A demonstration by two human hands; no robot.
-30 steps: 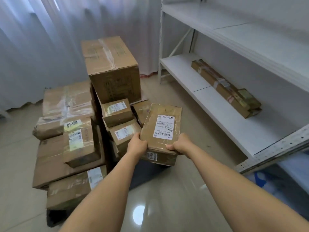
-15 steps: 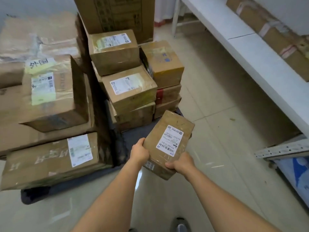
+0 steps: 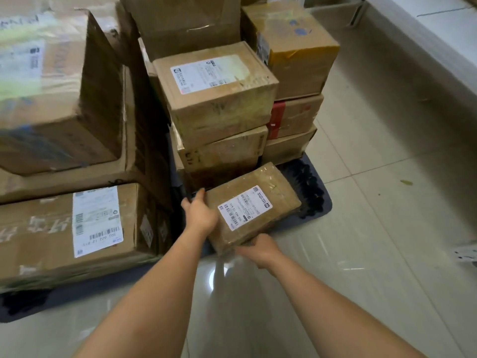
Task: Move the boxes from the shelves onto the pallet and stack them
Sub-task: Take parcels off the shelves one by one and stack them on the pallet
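Lowered parcel (image 3: 251, 206) beside stacked boxes (image 3: 219, 99)

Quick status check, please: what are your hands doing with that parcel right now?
Both hands, left and right, grip the flat taped box. Box low over the dark pallet corner, tilted. Stacked boxes close behind; spot looks free.

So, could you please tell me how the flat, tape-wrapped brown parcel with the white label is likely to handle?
The flat tape-wrapped brown parcel probably stays stiff: its edges look straight between the left hand and right hand. The glossy tape may be slippery. It seems fairly light, held only at its sides, and unlikely to roll.
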